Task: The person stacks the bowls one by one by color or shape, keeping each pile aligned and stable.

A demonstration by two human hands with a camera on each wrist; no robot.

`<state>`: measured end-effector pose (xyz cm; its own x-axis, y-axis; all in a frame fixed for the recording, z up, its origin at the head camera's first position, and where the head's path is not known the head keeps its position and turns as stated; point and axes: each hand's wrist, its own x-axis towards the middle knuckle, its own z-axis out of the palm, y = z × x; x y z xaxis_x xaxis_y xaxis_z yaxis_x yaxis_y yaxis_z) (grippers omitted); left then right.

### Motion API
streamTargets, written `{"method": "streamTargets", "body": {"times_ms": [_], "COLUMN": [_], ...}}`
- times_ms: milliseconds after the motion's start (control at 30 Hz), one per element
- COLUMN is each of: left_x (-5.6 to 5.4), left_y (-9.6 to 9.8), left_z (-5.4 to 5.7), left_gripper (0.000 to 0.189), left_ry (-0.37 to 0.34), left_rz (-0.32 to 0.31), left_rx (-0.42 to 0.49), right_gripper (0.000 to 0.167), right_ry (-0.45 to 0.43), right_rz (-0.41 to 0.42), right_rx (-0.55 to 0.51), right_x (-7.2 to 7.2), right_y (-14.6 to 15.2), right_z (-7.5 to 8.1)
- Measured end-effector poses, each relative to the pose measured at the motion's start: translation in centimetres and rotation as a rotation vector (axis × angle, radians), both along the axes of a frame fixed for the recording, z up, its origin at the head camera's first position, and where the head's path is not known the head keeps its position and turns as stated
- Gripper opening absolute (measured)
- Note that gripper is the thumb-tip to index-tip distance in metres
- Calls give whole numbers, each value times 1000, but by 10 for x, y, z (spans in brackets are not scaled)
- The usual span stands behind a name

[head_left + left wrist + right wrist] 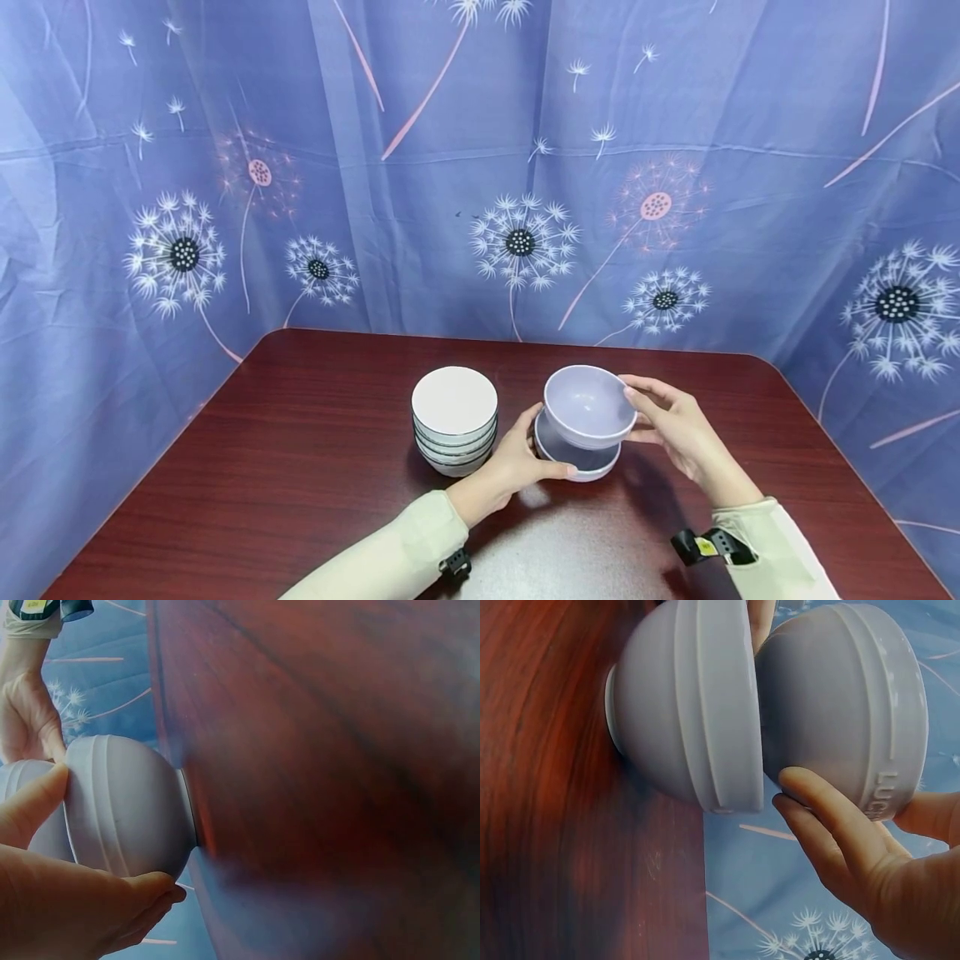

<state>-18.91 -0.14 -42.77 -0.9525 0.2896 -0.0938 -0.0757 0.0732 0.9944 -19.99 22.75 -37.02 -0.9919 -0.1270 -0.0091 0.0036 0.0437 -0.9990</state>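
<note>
Two lavender bowls are at the right of the middle in the head view. The lower bowl (598, 473) stands upright on the table, and my left hand (506, 467) grips it at its near left side, thumb at the rim. Just above it, slightly tilted, is the upper bowl (588, 400), held at its right side by my right hand (678, 425). In the right wrist view, fingers spread under the upper bowl (825, 697), which has raised lettering near its rim, and its base overlaps the mouth of the lower bowl (660, 712).
Left of the lavender bowls stands a stack of several white bowls (454, 402) with dark rims, close to my left forearm. Everything rests on a dark red wooden table (247, 467). A blue curtain (420, 208) with dandelion prints hangs along the table's back and sides.
</note>
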Motion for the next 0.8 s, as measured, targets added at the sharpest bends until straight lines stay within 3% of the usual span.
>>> {"method": "streamTargets", "body": {"times_ms": [800], "left_x": [-1], "left_y": [0], "left_z": [0], "left_gripper": [95], "left_ry": [15], "left_rz": [25], "left_rx": [-20], "right_gripper": [46], "right_ry": [-35], "right_rz": [-30], "right_rx": [100], "right_x": [4], "right_y": [-16], "right_z": [-4]}}
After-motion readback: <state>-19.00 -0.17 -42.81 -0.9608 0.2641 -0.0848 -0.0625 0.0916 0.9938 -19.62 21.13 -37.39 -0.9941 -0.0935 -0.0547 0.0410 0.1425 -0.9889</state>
